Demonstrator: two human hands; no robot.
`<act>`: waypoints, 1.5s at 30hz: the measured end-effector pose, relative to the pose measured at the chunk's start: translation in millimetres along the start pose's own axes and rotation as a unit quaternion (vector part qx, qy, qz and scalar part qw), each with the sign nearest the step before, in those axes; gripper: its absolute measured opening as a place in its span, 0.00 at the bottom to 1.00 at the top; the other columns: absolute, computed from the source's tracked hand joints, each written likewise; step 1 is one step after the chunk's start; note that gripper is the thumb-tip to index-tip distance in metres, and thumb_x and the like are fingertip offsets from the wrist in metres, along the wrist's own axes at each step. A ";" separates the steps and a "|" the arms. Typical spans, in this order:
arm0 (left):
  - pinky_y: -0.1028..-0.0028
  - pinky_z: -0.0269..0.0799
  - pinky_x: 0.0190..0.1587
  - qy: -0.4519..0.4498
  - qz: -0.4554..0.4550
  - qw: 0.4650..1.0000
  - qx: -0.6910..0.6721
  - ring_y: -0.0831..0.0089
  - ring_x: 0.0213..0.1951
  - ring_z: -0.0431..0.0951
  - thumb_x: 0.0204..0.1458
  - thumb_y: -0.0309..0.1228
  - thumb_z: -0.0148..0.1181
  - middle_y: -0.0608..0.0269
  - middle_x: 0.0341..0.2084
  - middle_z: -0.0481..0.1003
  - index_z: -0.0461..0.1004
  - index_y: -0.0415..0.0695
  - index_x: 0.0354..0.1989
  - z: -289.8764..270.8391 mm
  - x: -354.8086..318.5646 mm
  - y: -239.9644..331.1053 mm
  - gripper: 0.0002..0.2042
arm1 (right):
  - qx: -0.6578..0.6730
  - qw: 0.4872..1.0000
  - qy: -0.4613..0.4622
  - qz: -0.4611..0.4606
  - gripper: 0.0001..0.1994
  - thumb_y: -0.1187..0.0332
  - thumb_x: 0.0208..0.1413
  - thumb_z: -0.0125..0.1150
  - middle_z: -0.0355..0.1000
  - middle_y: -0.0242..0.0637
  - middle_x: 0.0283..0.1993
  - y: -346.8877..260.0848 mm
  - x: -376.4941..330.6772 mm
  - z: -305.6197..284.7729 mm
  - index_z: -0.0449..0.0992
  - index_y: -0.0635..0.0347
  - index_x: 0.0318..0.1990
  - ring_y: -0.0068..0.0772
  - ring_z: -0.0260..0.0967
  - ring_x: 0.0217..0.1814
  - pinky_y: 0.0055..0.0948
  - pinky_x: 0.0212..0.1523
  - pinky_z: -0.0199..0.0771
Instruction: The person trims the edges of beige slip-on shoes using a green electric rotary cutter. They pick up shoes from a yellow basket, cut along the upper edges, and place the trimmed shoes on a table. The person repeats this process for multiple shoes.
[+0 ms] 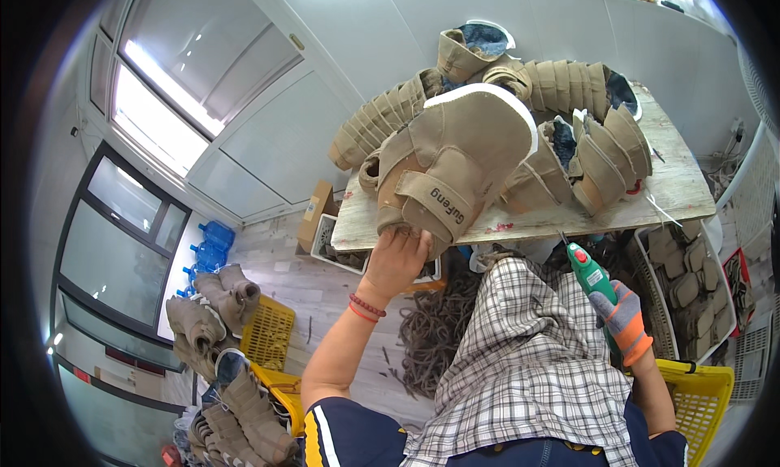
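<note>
My bare left hand grips a tan shoe upper by its lower end and holds it raised over the front edge of the worktable. The upper has a strap across it and a white edge around its far end. In my right hand, which wears a grey and orange glove, is a green handheld tool with a red part and a thin metal tip. The tip points toward the table edge, apart from the upper. Nested tan uppers stand on the table just beyond the tool.
More nested uppers line the table's back. Below lies a heap of brown strips. A white crate of tan pieces and a yellow basket stand right. Yellow crates, stacked uppers and blue water bottles are left.
</note>
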State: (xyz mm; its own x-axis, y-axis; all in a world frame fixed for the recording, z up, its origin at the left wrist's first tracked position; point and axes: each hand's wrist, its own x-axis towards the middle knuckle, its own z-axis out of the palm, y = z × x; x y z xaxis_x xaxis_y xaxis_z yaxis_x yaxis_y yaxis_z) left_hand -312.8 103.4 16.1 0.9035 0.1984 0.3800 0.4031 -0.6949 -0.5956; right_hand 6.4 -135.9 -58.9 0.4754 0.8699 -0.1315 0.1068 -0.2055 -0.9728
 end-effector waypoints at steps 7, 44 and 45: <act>0.62 0.63 0.52 0.050 -0.066 0.995 -0.054 0.64 0.43 0.73 0.46 0.29 0.54 0.56 0.36 0.74 0.72 0.40 0.40 -13.4 10.6 7.1 0.12 | 0.011 1.000 -0.013 -0.009 0.16 0.57 0.52 0.65 0.65 0.26 0.21 4.6 -2.4 -3.5 0.70 0.62 0.33 0.14 0.60 0.19 0.19 0.18 0.61; 0.54 0.68 0.55 0.197 -0.438 -0.084 -0.873 0.54 0.51 0.73 0.59 0.28 0.45 0.46 0.48 0.72 0.68 0.34 0.50 -11.0 5.5 33.2 0.14 | -0.400 0.766 0.110 -0.491 0.34 0.49 0.28 0.76 0.72 0.37 0.26 -16.2 19.6 -31.5 0.71 0.62 0.41 0.41 0.68 0.23 0.34 0.24 0.68; 0.54 0.68 0.55 0.197 -0.442 -0.083 -0.871 0.54 0.50 0.73 0.59 0.28 0.46 0.45 0.47 0.73 0.68 0.33 0.49 -12.4 6.2 34.5 0.14 | -0.400 0.762 0.113 -0.497 0.34 0.50 0.28 0.76 0.72 0.37 0.26 -13.2 21.1 -31.5 0.71 0.62 0.42 0.40 0.68 0.23 0.34 0.24 0.69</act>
State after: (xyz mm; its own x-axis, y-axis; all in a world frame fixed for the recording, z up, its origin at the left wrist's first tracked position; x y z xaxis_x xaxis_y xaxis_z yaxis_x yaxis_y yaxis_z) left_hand -295.2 72.1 6.7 0.4875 0.8487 -0.2051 -0.7474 0.5271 0.4044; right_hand 42.5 -129.0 -42.8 -0.0583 0.6934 0.7182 0.9672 0.2173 -0.1312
